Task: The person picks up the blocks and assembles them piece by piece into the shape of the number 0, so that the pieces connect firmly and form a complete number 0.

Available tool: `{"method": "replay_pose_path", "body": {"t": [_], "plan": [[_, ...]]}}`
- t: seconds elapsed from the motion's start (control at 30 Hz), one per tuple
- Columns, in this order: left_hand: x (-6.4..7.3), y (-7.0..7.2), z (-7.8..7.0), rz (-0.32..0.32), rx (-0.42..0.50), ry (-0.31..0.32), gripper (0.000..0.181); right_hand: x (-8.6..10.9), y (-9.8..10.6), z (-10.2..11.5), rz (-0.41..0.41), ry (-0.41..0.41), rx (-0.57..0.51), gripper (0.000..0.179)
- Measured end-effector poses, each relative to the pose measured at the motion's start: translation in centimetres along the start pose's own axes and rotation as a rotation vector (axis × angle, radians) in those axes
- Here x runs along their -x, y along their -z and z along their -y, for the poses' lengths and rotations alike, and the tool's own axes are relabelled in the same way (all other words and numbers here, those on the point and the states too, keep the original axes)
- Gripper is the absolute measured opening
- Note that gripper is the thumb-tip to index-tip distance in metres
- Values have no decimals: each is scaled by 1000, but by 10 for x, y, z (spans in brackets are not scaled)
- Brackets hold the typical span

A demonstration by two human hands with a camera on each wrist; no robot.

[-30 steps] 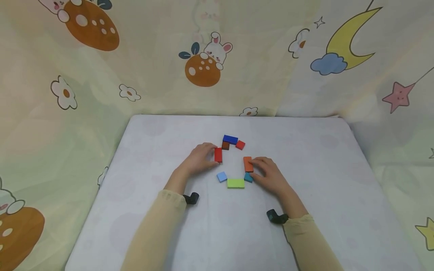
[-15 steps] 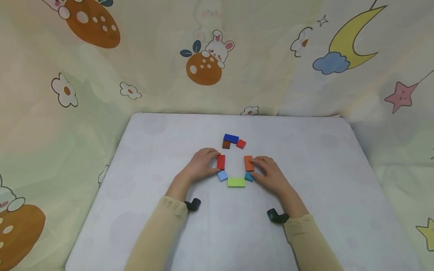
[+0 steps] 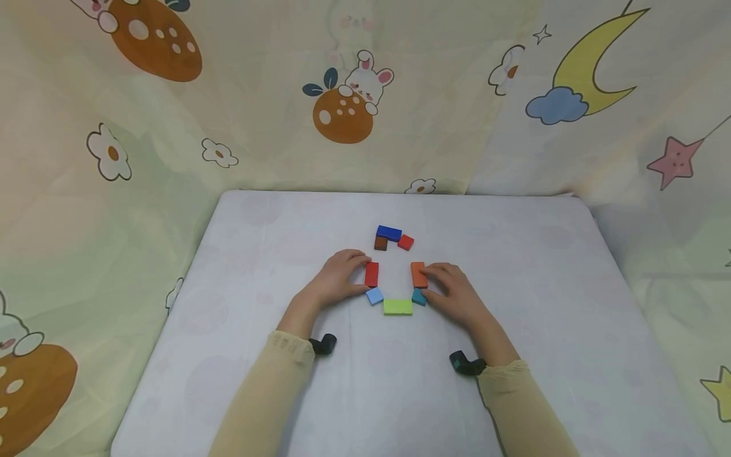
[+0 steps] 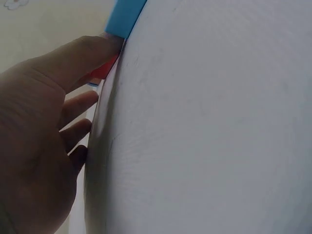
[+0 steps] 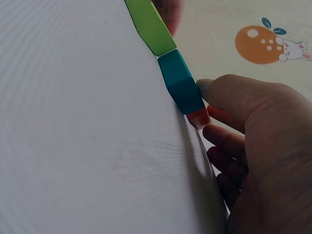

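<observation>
My left hand pinches a red oblong block at its left side, thumb at the near end and fingers at the far end. Just below that block lies a small light blue block, large beside the thumb in the left wrist view. Across the gap, my right hand holds an orange oblong block between thumb and fingers. A teal block sits at its near end, by the right thumb. Between the light blue and teal blocks lies a lime green block.
Farther back on the white table are a dark blue oblong block, a brown block against it and a small red block. A printed cloth hangs behind the table.
My left hand has drawn the red oblong block nearer, away from the brown block and down to the light blue one. My right hand has stayed at the orange block.
</observation>
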State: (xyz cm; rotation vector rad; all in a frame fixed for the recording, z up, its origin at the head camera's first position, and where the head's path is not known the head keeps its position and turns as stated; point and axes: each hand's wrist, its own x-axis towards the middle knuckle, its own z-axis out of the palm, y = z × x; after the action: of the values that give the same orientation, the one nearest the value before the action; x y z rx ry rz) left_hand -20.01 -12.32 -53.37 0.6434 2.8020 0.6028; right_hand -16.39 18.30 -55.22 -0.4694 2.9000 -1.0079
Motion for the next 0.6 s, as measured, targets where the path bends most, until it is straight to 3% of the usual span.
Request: {"method": "replay_pose_path", "body": {"t": [0.13,0.23,0.33,0.6], "plan": [[6,7,4,37,139,41,65,0,0,0,-1,-3,9,49],[15,11,5,3,270,55,51,-1,-1,1,3,-8,15,48],[24,8,2,-41,333,20,42,-2,-1,2,3,-9,16,49],[33,-15,-3,-85,60,-113,44,-1,-1,3,14,-27,14,49]]}}
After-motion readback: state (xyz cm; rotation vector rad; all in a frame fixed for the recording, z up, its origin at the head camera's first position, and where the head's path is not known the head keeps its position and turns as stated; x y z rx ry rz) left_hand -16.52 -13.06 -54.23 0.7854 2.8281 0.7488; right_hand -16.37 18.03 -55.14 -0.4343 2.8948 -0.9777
